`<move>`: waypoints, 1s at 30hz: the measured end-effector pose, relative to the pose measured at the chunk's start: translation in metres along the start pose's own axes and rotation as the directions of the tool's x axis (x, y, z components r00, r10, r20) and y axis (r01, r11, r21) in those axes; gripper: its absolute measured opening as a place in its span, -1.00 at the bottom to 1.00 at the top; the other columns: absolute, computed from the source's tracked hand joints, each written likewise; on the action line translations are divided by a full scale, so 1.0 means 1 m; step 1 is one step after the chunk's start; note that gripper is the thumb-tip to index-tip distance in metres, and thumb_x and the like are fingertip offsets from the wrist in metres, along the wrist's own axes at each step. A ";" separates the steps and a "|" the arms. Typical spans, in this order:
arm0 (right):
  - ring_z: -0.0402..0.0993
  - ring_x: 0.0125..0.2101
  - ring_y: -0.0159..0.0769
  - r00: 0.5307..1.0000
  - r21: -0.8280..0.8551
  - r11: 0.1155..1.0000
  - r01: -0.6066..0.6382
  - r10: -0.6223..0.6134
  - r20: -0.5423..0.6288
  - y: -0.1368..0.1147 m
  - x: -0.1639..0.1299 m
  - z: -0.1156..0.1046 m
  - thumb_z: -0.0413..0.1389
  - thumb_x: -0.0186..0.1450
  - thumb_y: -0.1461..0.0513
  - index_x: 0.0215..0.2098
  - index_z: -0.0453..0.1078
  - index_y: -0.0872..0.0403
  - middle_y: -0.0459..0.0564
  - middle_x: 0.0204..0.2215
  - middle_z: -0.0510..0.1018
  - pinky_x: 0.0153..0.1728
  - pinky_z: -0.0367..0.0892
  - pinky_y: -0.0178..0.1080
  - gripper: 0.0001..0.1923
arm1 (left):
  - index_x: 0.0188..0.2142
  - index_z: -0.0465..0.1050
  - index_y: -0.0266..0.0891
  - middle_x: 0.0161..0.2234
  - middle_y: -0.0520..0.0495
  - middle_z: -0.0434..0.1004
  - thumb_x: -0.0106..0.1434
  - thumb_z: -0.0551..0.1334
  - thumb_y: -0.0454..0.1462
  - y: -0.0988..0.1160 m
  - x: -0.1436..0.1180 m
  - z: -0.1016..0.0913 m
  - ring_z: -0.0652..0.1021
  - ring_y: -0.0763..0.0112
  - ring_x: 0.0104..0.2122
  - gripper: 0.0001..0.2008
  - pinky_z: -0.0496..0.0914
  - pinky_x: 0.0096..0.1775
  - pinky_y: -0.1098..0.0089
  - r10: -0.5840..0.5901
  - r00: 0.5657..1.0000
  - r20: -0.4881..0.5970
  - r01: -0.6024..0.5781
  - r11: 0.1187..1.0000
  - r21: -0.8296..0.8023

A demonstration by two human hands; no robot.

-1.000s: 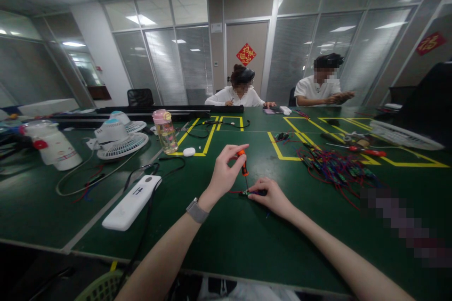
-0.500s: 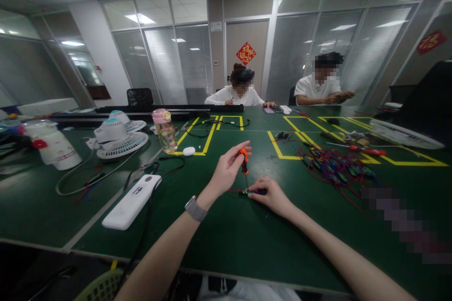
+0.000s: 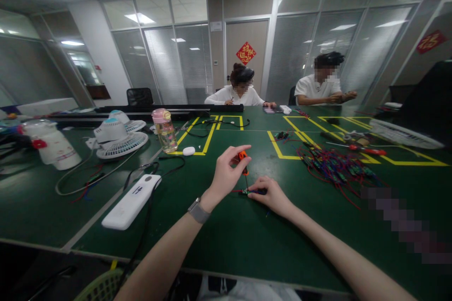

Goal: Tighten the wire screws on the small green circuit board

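Left hand point(image 3: 226, 171) grips an orange-handled screwdriver point(image 3: 243, 161) nearly upright, its tip pointing down at a small wired circuit board point(image 3: 246, 192) that the right hand point(image 3: 270, 194) pins flat to the green table point(image 3: 219, 244), toward its near edge.

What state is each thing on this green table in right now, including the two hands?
Left hand: gripping the orange screwdriver, upright.
Right hand: pressing the small board flat on the table.
Bottle: upright, capped.
Desk fans: tilted back.
Wired boards: tangled heap.
Red screwdriver: lying flat.
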State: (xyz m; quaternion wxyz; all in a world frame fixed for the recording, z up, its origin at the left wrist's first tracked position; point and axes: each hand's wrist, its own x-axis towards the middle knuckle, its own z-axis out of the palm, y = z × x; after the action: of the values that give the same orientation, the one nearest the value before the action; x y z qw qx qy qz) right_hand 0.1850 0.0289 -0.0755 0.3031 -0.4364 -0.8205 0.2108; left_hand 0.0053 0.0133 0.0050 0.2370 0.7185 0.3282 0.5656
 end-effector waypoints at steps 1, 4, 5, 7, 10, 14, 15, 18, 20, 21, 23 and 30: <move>0.42 -0.27 -0.16 1.000 0.000 1.000 0.000 0.000 0.002 0.000 0.000 0.000 0.27 0.15 0.17 -0.30 0.61 -0.03 -0.01 -0.39 0.56 -0.19 0.23 -0.17 -0.85 | -0.02 0.45 -0.15 -0.23 -0.05 0.43 0.28 0.23 -0.23 0.000 0.000 -0.001 0.50 0.40 -0.27 -0.73 0.46 -0.25 0.40 0.028 0.999 -0.023 -0.026 0.996 0.080; 0.41 -0.27 -0.16 1.000 0.003 1.000 0.003 -0.003 0.010 -0.001 0.000 -0.001 0.25 0.17 0.16 -0.28 0.61 -0.02 0.00 -0.38 0.57 -0.18 0.23 -0.16 -0.84 | 0.09 0.36 -0.10 -0.11 -0.09 0.42 0.34 0.15 -0.27 0.001 0.000 -0.002 0.49 0.37 -0.17 -0.67 0.45 -0.18 0.37 0.081 0.996 0.024 -0.083 0.984 0.156; 0.41 -0.27 -0.16 1.000 0.004 1.000 0.002 -0.002 0.011 -0.001 0.000 -0.001 0.25 0.17 0.16 -0.28 0.61 -0.02 0.00 -0.38 0.57 -0.18 0.23 -0.16 -0.84 | 0.16 0.28 -0.09 -0.06 -0.10 0.41 0.36 0.10 -0.30 0.001 0.000 -0.002 0.49 0.37 -0.15 -0.62 0.45 -0.16 0.37 0.085 0.994 0.061 -0.093 0.987 0.133; 0.41 -0.27 -0.17 1.000 0.004 1.000 -0.001 0.001 0.011 -0.001 0.000 -0.001 0.25 0.17 0.16 -0.28 0.61 -0.01 0.00 -0.38 0.56 -0.18 0.23 -0.16 -0.83 | 0.21 0.20 -0.08 -0.03 -0.11 0.40 0.37 0.06 -0.33 0.001 0.001 -0.002 0.50 0.39 -0.14 -0.58 0.46 -0.17 0.38 0.092 0.991 0.095 -0.101 0.990 0.095; 0.40 -0.27 -0.17 1.000 0.003 1.000 -0.009 0.009 0.010 -0.002 0.000 -0.001 0.25 0.16 0.16 -0.29 0.61 -0.01 0.00 -0.38 0.56 -0.18 0.23 -0.15 -0.84 | 0.04 0.38 -0.13 -0.21 -0.04 0.41 0.29 0.21 -0.30 0.001 0.000 -0.002 0.49 0.42 -0.27 -0.69 0.45 -0.25 0.42 0.116 0.993 0.009 -0.116 0.974 0.192; 0.41 -0.27 -0.15 1.000 0.002 1.000 -0.011 0.010 0.009 -0.003 0.000 -0.002 0.25 0.15 0.15 -0.29 0.61 -0.01 0.00 -0.38 0.56 -0.17 0.23 -0.14 -0.83 | 0.00 0.40 -0.15 -0.21 -0.05 0.36 0.27 0.24 -0.25 0.003 -0.002 -0.001 0.46 0.38 -0.25 -0.70 0.42 -0.17 0.35 0.134 0.991 -0.011 -0.124 0.945 0.302; 0.41 -0.27 -0.15 1.000 0.004 1.000 -0.008 0.008 0.009 -0.003 0.000 -0.002 0.25 0.16 0.15 -0.29 0.61 -0.01 0.00 -0.38 0.56 -0.17 0.23 -0.14 -0.83 | 0.08 0.33 -0.14 -0.15 -0.08 0.36 0.31 0.18 -0.26 0.004 -0.002 -0.001 0.46 0.36 -0.21 -0.66 0.41 -0.14 0.33 0.127 0.992 0.017 -0.126 0.951 0.284; 0.41 -0.27 -0.16 1.000 0.010 1.000 -0.004 0.004 0.009 -0.003 0.000 -0.002 0.25 0.16 0.16 -0.29 0.61 -0.01 0.01 -0.38 0.57 -0.17 0.24 -0.15 -0.83 | 0.20 0.17 -0.12 -0.11 -0.09 0.38 0.36 0.08 -0.35 0.003 -0.002 0.000 0.47 0.36 -0.17 -0.57 0.39 -0.11 0.33 0.124 0.990 0.060 -0.135 0.962 0.237; 0.41 -0.27 -0.16 1.000 0.006 1.000 -0.005 0.005 0.010 -0.003 0.000 -0.002 0.25 0.16 0.17 -0.29 0.61 -0.01 0.00 -0.38 0.57 -0.17 0.24 -0.15 -0.84 | 0.14 0.27 -0.12 -0.22 -0.03 0.39 0.32 0.15 -0.34 0.003 -0.002 0.000 0.46 0.38 -0.26 -0.61 0.39 -0.16 0.35 0.135 0.990 0.040 -0.141 0.950 0.279; 0.41 -0.27 -0.16 1.000 0.003 1.000 -0.006 0.006 0.010 -0.003 0.000 -0.001 0.25 0.16 0.16 -0.29 0.61 -0.01 0.00 -0.38 0.57 -0.17 0.23 -0.15 -0.84 | 0.09 0.32 -0.12 -0.26 -0.01 0.38 0.29 0.20 -0.31 0.004 -0.002 -0.001 0.45 0.39 -0.30 -0.64 0.39 -0.19 0.36 0.139 0.990 0.027 -0.140 0.939 0.313; 0.41 -0.27 -0.16 1.000 -0.002 1.000 -0.011 0.011 0.010 -0.002 0.000 -0.001 0.25 0.16 0.16 -0.29 0.61 -0.01 0.00 -0.38 0.56 -0.17 0.23 -0.15 -0.84 | 0.06 0.36 -0.12 -0.28 -0.01 0.36 0.28 0.23 -0.26 0.005 -0.001 -0.002 0.44 0.39 -0.32 -0.66 0.39 -0.20 0.36 0.134 0.991 0.028 -0.136 0.927 0.349; 0.41 -0.26 -0.16 0.999 0.003 1.000 -0.021 0.021 0.025 -0.003 0.000 -0.002 0.25 0.16 0.15 -0.28 0.61 0.00 0.00 -0.38 0.56 -0.18 0.23 -0.15 -0.83 | 0.22 0.18 -0.12 -0.10 -0.10 0.39 0.40 0.02 -0.29 0.001 0.000 -0.004 0.51 0.42 -0.26 -0.60 0.42 -0.14 0.35 0.111 0.991 0.077 -0.124 0.973 0.197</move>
State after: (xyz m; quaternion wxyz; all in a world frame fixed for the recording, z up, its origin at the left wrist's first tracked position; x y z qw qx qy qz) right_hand 0.1849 0.0272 -0.0719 0.2912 -0.4416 -0.8193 0.2210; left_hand 0.0018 0.0123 0.0064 0.1400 0.7749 0.3326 0.5188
